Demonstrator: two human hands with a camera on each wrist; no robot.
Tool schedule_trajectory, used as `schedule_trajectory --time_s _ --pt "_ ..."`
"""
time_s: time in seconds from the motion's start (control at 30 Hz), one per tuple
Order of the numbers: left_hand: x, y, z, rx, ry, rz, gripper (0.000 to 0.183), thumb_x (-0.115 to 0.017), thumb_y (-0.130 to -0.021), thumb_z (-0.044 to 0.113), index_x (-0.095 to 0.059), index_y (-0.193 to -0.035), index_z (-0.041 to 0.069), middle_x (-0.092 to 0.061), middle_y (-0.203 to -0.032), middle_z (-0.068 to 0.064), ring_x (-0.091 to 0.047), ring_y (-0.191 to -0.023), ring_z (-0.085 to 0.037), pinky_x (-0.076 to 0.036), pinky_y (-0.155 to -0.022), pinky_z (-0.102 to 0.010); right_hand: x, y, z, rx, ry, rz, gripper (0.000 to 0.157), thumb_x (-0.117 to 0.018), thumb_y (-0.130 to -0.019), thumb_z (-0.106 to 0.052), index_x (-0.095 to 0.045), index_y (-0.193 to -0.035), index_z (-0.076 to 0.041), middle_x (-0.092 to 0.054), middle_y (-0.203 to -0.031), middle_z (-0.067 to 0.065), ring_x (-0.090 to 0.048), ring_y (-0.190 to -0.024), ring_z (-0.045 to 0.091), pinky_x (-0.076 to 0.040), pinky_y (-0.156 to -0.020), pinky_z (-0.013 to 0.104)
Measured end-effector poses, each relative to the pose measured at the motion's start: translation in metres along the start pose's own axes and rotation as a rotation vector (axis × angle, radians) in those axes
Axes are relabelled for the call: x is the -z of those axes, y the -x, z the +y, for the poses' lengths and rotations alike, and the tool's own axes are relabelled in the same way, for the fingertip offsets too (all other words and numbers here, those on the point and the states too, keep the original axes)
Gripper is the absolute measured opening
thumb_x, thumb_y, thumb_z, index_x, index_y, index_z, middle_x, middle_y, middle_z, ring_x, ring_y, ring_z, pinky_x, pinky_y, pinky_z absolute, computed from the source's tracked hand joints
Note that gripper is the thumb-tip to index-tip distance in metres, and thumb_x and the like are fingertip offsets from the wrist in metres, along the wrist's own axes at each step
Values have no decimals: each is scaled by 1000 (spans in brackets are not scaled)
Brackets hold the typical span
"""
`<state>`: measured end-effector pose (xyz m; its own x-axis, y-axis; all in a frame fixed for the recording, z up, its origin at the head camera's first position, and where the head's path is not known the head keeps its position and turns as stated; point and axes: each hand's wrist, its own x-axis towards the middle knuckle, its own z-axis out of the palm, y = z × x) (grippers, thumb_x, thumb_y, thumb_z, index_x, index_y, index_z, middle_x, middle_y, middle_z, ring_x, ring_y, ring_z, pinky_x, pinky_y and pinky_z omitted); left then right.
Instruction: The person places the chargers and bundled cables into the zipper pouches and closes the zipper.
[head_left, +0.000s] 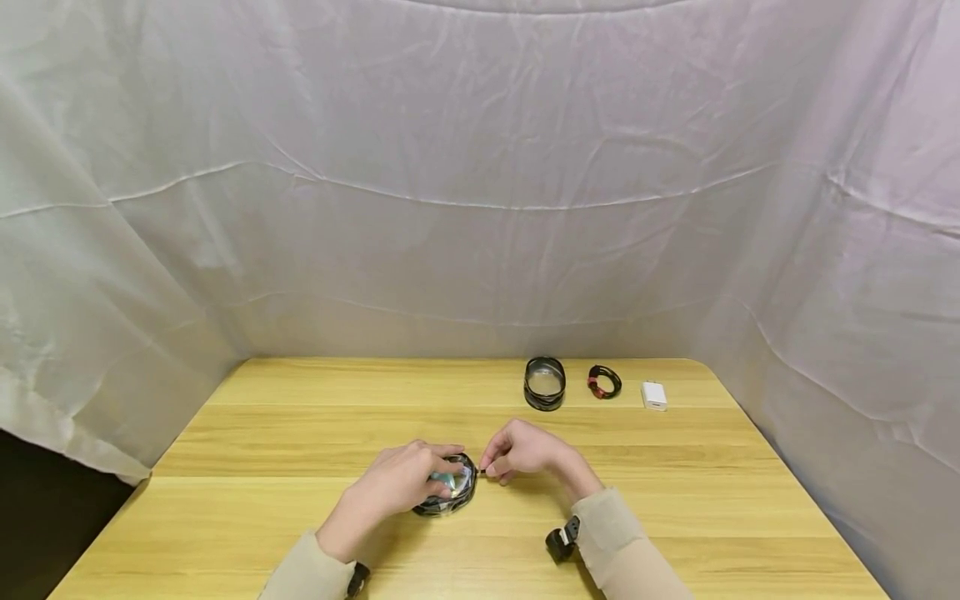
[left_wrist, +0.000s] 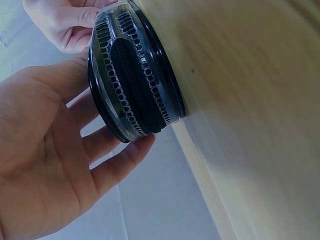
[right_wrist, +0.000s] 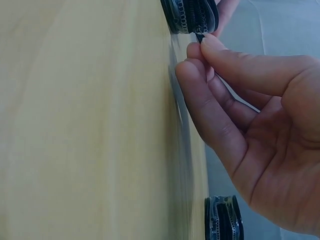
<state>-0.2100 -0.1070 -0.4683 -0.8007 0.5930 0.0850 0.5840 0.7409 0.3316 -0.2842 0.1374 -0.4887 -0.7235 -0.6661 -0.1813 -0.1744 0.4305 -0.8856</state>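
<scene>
A small round pouch (head_left: 462, 492) of clear plastic with black trim lies on the table near its front middle. My left hand (head_left: 401, 479) holds it from above, fingers and thumb spread over its rim. Something pale blue shows through the lid, too small to tell what. In the left wrist view, the pouch's black zipper (left_wrist: 131, 75) runs round the side wall between mesh-patterned bands. To the right, my right hand (head_left: 525, 448) pinches the zipper's black pull (right_wrist: 199, 38) between thumb and forefinger. Its other fingers are bent behind.
Farther back on the wooden table (head_left: 300, 425) stands a second round pouch (head_left: 545, 402). Right of it lie a coiled black cable (head_left: 617, 382) with a red tie and a white charger plug (head_left: 654, 395). Grey cloth (head_left: 480, 267) hangs behind and at both sides.
</scene>
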Motion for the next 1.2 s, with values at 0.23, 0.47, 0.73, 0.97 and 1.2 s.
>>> schedule_trajectory --time_s 0.23,0.47,0.73,0.97,1.2 --pt "-1 -1 0 5 -11 2 39 -82 -88 21 -77 -126 13 -62 -146 -2 -70 -93 -14 -39 -42 -19 1 -1 1 5 1 -12 5 -72 -91 8 -76 -94 7 -74 -83 14 -72 -73 19 -65 -71 34" --pt "-2 -1 0 29 -11 -5 39 -82 -89 21 -76 -127 14 -61 -148 -2 -70 -114 -27 -40 -43 -20 1 -2 1 6 -11 -24 5 -72 -91 9 -76 -95 8 -74 -83 14 -71 -72 17 -65 -71 34" --pt "-3 -1 0 38 -4 -15 39 -81 -89 20 -76 -127 13 -60 -149 -3 -68 -118 -29 -40 -43 -20 2 -2 3 22 -7 -44 6 -72 -91 8 -76 -95 8 -75 -84 17 -71 -72 17 -65 -71 34" --pt "-3 -2 -1 33 4 -17 39 -81 -89 20 -76 -127 13 -60 -148 -4 -67 -121 -31 -43 -46 -20 2 -1 4 27 -7 -67 7 -72 -91 9 -76 -96 8 -75 -84 14 -70 -70 15 -65 -71 33" --pt "-4 -2 -2 30 16 -12 40 -81 -89 20 -75 -128 11 -61 -148 -5 -70 -115 -29 -44 -45 -20 1 1 0 21 -22 -97 7 -72 -90 10 -76 -96 8 -75 -85 15 -71 -70 17 -65 -71 34"
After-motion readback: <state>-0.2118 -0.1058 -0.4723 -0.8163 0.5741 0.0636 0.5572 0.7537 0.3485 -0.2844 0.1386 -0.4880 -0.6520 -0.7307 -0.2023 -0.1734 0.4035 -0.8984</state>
